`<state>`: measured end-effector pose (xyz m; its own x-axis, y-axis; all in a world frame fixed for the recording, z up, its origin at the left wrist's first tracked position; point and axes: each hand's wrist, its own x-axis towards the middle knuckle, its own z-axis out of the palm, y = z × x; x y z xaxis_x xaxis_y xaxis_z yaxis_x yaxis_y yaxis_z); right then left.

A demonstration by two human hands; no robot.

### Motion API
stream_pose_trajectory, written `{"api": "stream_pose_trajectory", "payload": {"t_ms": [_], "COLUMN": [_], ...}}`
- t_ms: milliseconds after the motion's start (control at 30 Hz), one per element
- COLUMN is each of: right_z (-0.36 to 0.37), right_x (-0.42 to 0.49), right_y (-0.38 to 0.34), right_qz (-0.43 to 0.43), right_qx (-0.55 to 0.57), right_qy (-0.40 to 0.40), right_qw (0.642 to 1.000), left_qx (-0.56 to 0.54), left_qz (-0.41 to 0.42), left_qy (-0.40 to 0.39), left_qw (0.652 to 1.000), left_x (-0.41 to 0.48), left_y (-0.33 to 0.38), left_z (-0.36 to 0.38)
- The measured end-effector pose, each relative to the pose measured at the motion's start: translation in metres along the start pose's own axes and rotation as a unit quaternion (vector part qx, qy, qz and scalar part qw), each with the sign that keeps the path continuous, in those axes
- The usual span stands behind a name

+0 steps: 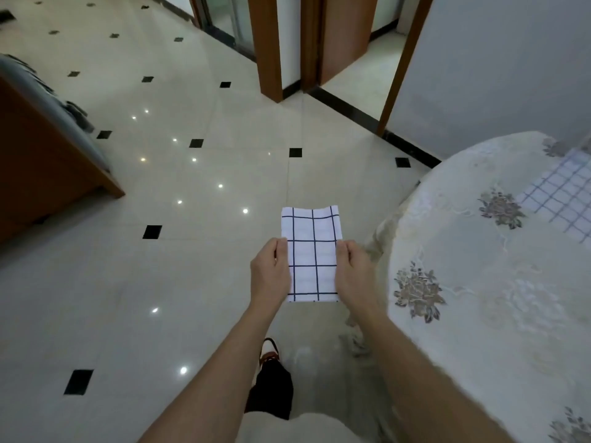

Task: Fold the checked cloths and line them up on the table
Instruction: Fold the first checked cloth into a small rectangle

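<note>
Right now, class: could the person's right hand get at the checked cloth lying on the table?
Probably not at once. The right hand and left hand both hold the folded cloth over the floor, so its grip is taken. Nothing blocks the way to the checked cloth on the table.

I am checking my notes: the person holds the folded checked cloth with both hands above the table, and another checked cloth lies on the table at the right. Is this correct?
Not quite. The head view shows the folded checked cloth, held between the left hand and the right hand, above the tiled floor, beside the table, not above it. The other checked cloth does lie on the table.
</note>
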<state>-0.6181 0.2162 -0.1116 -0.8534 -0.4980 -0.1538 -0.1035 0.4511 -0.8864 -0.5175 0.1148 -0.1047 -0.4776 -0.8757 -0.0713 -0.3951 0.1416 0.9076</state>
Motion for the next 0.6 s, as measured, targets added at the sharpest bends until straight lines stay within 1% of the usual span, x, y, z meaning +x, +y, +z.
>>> {"api": "stream_pose_trajectory", "payload": {"t_ms": [167, 300, 467, 600], "right_z": [0.052, 0.079, 0.095, 0.092], "right_x": [0.058, 0.094, 0.141, 0.189], "right_y": [-0.040, -0.061, -0.066, -0.065], "right_qz": [0.012, 0.013, 0.034, 0.050], "right_qx": [0.005, 0.004, 0.016, 0.024], "right_qy": [0.032, 0.054, 0.056, 0.079], "right_qw": [0.999, 0.998, 0.998, 0.995], "left_qx": [0.006, 0.012, 0.008, 0.026], "left_qz": [0.011, 0.013, 0.002, 0.010], "left_qy": [-0.018, -0.036, -0.061, -0.087], "left_qw": [1.000, 0.999, 0.998, 0.996], "left_x": [0.088, 0.143, 0.199, 0.245], "left_y": [0.000, 0.000, 0.002, 0.016], "left_z": [-0.026, -0.036, -0.023, 0.006]}}
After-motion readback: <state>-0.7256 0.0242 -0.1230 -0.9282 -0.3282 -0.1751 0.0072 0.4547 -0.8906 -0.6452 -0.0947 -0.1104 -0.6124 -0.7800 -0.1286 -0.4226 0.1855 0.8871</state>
